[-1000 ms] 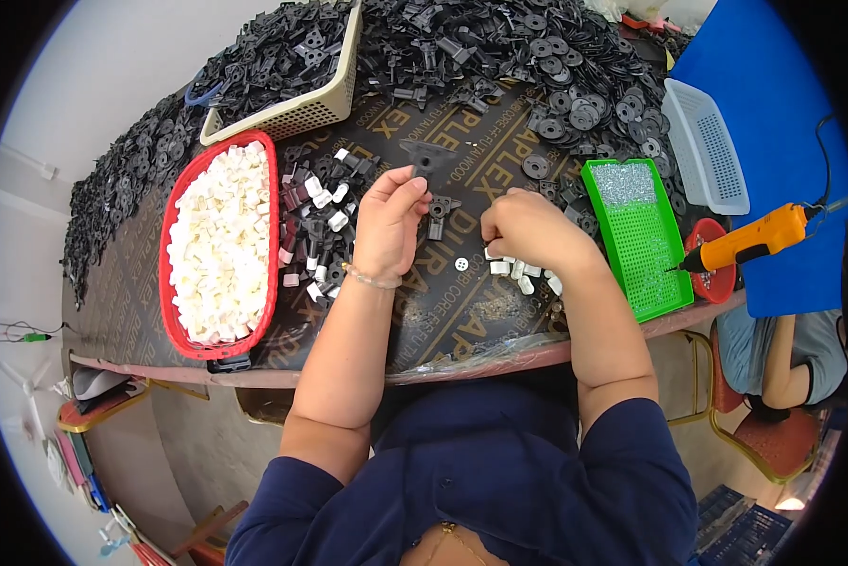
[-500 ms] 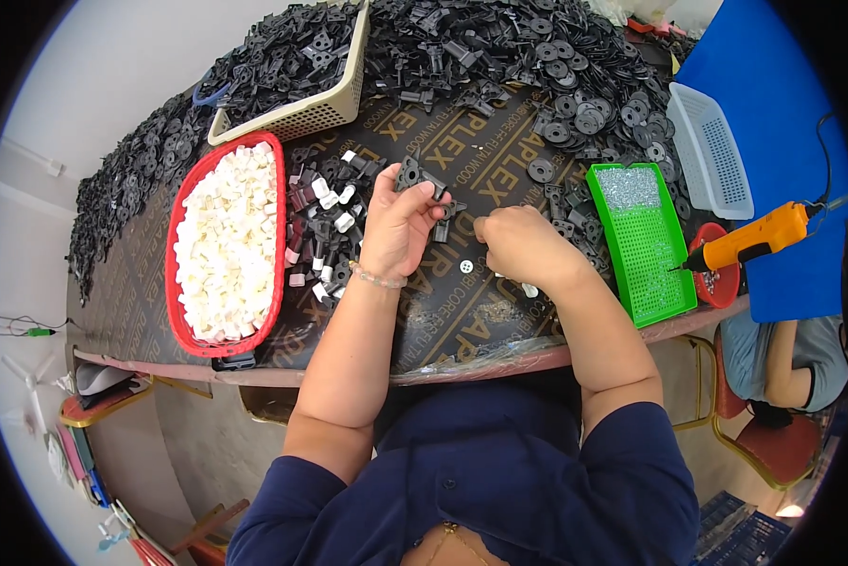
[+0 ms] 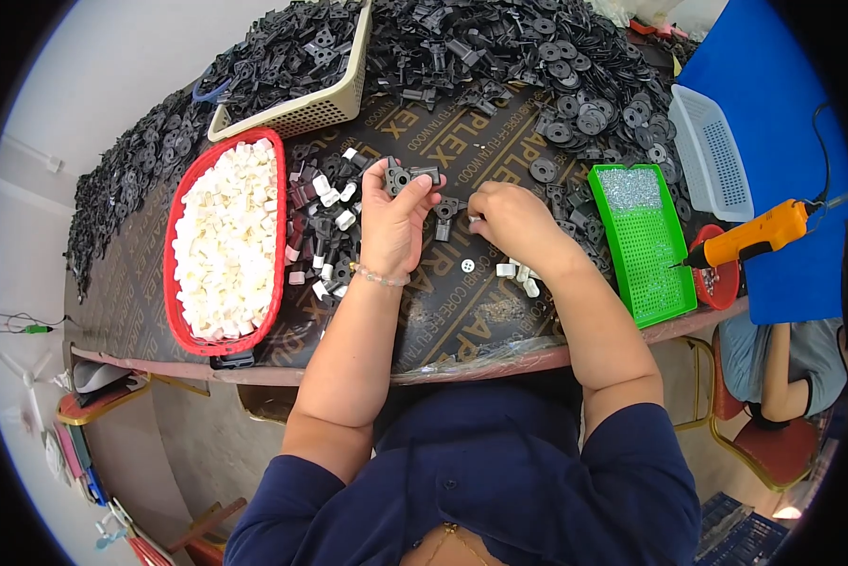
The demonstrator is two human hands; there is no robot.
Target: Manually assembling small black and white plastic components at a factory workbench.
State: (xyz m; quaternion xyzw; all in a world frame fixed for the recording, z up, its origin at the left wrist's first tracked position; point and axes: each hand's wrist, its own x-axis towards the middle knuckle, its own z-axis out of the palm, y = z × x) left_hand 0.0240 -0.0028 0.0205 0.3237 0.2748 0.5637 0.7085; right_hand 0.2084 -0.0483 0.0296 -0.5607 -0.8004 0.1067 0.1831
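Observation:
My left hand [image 3: 393, 222] is closed round a black plastic part [image 3: 400, 177] with round holes and a short tube, the thumb lying across it. Just right of those fingers, another black part [image 3: 445, 217] rests on the table. My right hand [image 3: 518, 223] is level with it, fingertips pinched together and pointing left. A tiny pale bit seems to show at the fingertips, too small to name. Below, between the two forearms, lies a white round piece [image 3: 468, 266] with small holes. Several white blocks [image 3: 520, 275] sit beside my right wrist.
On the left stands a red basket [image 3: 280, 236] full of white pieces, beside a cream basket [image 3: 353, 90] of black parts. Black parts heap along the far side. On the right are a green tray [image 3: 643, 255], an orange electric screwdriver [image 3: 754, 236], a red bowl [image 3: 729, 283] and a white basket [image 3: 712, 156].
The black part in my left hand has turned and shows its tube level now. My right hand has lifted slightly away from me, uncovering the white blocks near its wrist.

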